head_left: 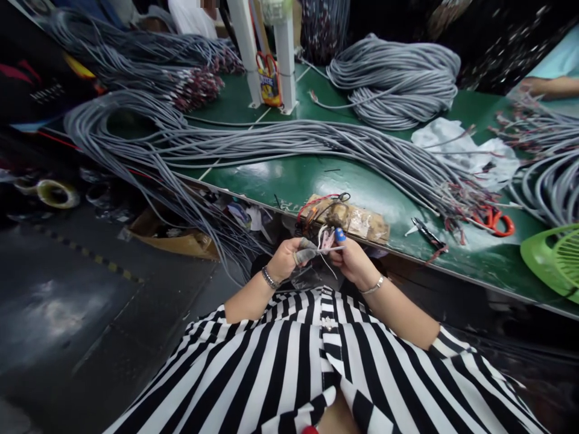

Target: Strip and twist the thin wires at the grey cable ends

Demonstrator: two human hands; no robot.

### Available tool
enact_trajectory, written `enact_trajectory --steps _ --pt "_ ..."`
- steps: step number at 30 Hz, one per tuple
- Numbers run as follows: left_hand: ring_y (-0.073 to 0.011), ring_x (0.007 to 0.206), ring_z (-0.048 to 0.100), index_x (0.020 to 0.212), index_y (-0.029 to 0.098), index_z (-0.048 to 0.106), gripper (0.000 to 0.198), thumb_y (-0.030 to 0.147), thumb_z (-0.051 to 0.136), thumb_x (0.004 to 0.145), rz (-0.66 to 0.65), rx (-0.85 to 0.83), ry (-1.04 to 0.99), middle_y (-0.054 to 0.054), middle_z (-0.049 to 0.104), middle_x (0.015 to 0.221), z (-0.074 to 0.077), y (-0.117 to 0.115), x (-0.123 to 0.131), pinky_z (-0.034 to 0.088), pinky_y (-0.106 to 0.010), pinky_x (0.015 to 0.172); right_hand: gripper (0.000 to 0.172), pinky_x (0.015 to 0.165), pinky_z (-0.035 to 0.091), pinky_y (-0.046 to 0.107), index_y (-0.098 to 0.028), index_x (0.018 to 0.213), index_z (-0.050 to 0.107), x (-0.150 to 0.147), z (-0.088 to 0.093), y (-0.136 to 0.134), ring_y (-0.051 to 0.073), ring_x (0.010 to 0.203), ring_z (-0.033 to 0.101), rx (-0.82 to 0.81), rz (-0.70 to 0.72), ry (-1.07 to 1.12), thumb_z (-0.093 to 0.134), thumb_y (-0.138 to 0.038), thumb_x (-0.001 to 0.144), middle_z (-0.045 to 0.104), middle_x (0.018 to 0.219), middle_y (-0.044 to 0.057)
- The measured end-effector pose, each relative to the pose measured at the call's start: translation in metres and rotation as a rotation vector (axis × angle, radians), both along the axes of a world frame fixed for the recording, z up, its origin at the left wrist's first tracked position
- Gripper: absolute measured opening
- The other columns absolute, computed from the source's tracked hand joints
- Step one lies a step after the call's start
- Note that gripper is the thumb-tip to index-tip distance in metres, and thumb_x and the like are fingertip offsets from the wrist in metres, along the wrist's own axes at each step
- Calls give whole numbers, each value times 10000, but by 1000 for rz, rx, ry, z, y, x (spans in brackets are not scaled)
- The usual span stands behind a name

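Observation:
Between my two hands, just off the front edge of the bench, is the end of a grey cable [333, 249] with thin white strands hanging loose. My left hand [292, 256], its fingertips wrapped in grey tape, pinches the frayed part. My right hand [350, 256], with a blue cover on one fingertip, is closed around the cable beside it. Small pinkish pieces show between the fingers, too small to name. Right behind my hands lies a taped wooden block [362, 222] with red and black wires at its left end.
A long bundle of grey cables [289, 141] crosses the green bench [262, 181] and hangs over its left edge. Coiled cable [393, 72] sits at the back. Orange-handled scissors [502, 222], cutters [427, 232] and a green basket [552, 259] lie to the right. Another person's arm [554, 86] shows far right.

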State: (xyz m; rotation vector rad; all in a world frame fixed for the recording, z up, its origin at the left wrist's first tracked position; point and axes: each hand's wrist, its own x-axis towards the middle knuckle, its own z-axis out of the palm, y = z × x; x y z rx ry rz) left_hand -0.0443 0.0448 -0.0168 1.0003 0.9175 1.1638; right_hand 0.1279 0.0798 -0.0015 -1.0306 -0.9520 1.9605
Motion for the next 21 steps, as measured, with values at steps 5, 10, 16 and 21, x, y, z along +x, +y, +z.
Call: enact_trajectory --steps 5,10,16,21 --pt "-31 398 392 714 101 633 380 427 799 612 -44 -46 5 45 518 482 0 1 5 258 -168 401 584 367 142 167 -162 626 497 -6 -3 0 29 420 214 -31 -27 90 667 -720 610 346 481 -74" --pt "-29 410 365 704 100 628 375 427 793 623 -72 -49 6 49 492 480 -3 1 6 247 -173 414 540 377 191 185 -147 635 549 -10 1 0 33 438 267 -21 -132 76 708 -663 614 456 533 -36" --pt "-24 419 315 669 99 601 385 433 790 628 -87 -49 -11 58 448 477 -2 -1 7 210 -176 414 518 393 184 198 -154 616 524 -11 0 -1 29 428 218 -38 -138 120 735 -628 607 368 479 -72" --pt "-24 429 305 619 103 571 388 427 785 637 -128 -44 -11 62 424 468 -2 -3 10 216 -176 426 527 398 168 207 -162 626 522 -12 -2 -2 41 441 215 -46 -143 116 734 -642 589 346 476 -77"
